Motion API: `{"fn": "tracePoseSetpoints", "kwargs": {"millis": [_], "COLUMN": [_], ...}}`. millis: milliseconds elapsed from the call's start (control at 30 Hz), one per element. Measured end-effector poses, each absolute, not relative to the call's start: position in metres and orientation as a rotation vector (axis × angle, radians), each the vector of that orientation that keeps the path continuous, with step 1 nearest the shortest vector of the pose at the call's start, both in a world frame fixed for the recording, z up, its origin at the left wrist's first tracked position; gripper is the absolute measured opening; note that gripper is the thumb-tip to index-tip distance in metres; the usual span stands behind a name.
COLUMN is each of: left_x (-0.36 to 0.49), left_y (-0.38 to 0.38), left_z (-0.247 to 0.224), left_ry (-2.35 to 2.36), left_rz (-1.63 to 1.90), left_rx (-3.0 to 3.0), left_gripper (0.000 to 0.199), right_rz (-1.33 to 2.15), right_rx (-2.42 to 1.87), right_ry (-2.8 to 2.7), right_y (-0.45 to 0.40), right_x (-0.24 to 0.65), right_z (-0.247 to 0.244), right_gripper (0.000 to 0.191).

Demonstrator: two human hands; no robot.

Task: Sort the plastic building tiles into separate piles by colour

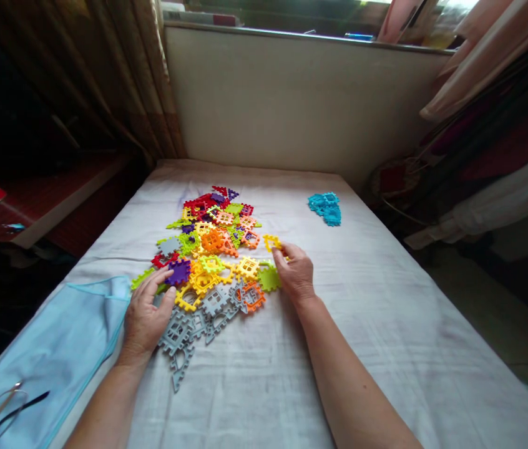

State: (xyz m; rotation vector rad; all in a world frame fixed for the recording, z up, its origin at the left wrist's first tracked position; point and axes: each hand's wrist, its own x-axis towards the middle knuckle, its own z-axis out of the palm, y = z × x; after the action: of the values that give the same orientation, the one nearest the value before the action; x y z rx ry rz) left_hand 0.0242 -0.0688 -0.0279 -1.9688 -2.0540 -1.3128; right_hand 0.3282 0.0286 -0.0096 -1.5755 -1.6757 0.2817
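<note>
A heap of flat plastic interlocking building pieces [204,279] in yellow, orange, red, green, purple and grey spreads over the sheet. My right hand [296,272], at the heap's right side, pinches a yellow interlocking piece [271,241] between thumb and fingers. Just below that hand's fingers lies a flat lime-green piece [269,278]. On the heap's left edge rests my left hand [146,315], thumb and fingers apart, fingertips at a purple square piece [179,272]. Grey pieces [176,330] lie to the right of its thumb. Whether the left fingertips press on the purple piece is unclear.
A small separate pile of blue pieces [326,207] sits toward the back right. The bed-like surface has a pale sheet [376,349]. At left lie a light blue cloth [53,349] and eyeglasses [2,411]. A wall [264,100] stands behind; clothes hang at right.
</note>
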Motion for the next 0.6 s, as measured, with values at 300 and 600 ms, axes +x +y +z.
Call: {"fn": "tracePoseSetpoints", "kwargs": {"millis": [300, 600], "left_x": [0.023, 0.024], "left_y": [-0.068, -0.069], "left_z": [-0.030, -0.026], "left_ry": [-2.026, -2.067], "left_rz": [-1.288, -1.273], "left_rx": [-1.987, -1.988], "left_gripper": [0.033, 0.033], "right_rz": [0.366, 0.208], "right_rx": [-1.837, -1.801], "right_ry": [-1.238, -1.313], "right_y": [0.047, 0.051], "right_x": [0.387, 0.389], "right_z": [-0.024, -0.036], "right_gripper": [0.041, 0.043]}}
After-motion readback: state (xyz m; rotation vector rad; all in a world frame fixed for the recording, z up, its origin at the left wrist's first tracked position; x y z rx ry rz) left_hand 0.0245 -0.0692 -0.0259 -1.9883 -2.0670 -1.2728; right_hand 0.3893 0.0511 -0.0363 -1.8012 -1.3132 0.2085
